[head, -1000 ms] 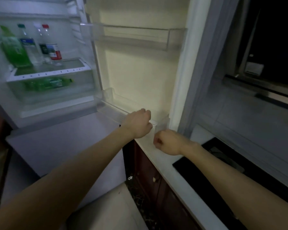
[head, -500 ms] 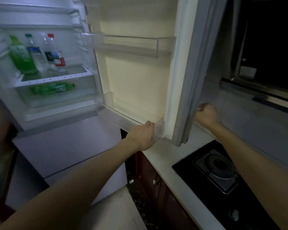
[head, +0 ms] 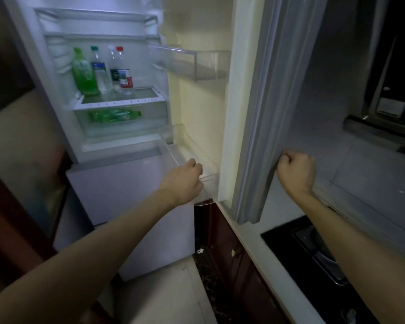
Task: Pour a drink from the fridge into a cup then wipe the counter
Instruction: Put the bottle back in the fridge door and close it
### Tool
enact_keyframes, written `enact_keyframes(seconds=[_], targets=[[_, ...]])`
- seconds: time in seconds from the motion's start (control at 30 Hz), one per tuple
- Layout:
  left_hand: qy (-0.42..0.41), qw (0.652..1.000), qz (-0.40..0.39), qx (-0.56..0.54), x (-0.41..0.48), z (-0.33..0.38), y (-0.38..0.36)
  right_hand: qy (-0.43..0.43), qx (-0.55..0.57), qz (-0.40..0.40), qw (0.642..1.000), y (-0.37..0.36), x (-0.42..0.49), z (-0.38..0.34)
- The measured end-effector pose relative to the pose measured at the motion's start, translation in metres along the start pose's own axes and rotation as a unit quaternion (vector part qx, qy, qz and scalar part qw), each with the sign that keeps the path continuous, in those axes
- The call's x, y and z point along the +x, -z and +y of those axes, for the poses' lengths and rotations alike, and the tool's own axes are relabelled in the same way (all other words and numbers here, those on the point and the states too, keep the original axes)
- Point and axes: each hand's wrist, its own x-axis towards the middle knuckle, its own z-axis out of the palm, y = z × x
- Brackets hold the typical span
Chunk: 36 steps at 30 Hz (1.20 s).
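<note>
Fridge door (head: 204, 101) (open): left hand (head: 184, 181) grips its lower bin (head: 209, 185), right hand (head: 296, 170) grips its outer edge.

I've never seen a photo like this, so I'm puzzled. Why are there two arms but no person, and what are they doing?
The camera sits on the person's head and looks forward and down, so you see their arms as they do. There is no robot, just two bare hands. The left hand curls its fingers over the clear lower shelf inside the open fridge door. The right hand grips the door's outer edge. Inside the fridge, bottles stand on a shelf, one a green bottle. Another, the lying bottle, is in the drawer below. On the right are a white counter and a black stove.
</note>
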Motion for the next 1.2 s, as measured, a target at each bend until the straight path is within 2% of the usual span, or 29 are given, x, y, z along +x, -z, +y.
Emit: enact_keyframes(seconds=[0.1,0.17,0.23,0.3,0.37,0.5,0.7,0.9,1.03,1.2], targets=[[0.024,0.999,0.026,0.003,-0.021,-0.021,0.006,0.053,0.118,0.032,0.991,-0.003,-0.003,-0.033],[0.033,0.999,0.033,0.010,-0.034,-0.035,0.009,0.109,0.260,0.069,0.957,-0.001,0.001,-0.066],[0.045,0.998,0.036,0.015,-0.048,-0.049,0.011,0.219,0.332,0.127,0.909,0.005,0.008,-0.103],[0.070,0.997,0.038,0.017,-0.060,-0.064,0.014,0.354,0.322,0.148,0.866,0.009,0.013,-0.140],[0.092,0.995,0.036,0.020,-0.072,-0.078,0.017,0.447,0.250,0.140,0.847,0.008,0.012,-0.173],[0.128,0.990,0.045,0.030,-0.097,-0.104,0.022,0.558,0.084,0.082,0.822,-0.009,-0.006,-0.224],[0.177,0.983,0.025,0.039,-0.132,-0.138,0.025,0.616,0.042,0.049,0.785,-0.044,-0.027,-0.277],[0.195,0.980,0.003,-0.043,-0.142,-0.172,0.025,0.618,0.017,0.015,0.786,-0.087,-0.038,-0.333],[0.214,0.976,-0.005,-0.046,-0.136,-0.197,0.024,0.619,0.009,0.006,0.785,-0.117,-0.041,-0.363],[0.251,0.964,0.022,-0.082,-0.128,-0.237,0.018,0.619,-0.001,-0.011,0.786,-0.154,-0.040,-0.397]])
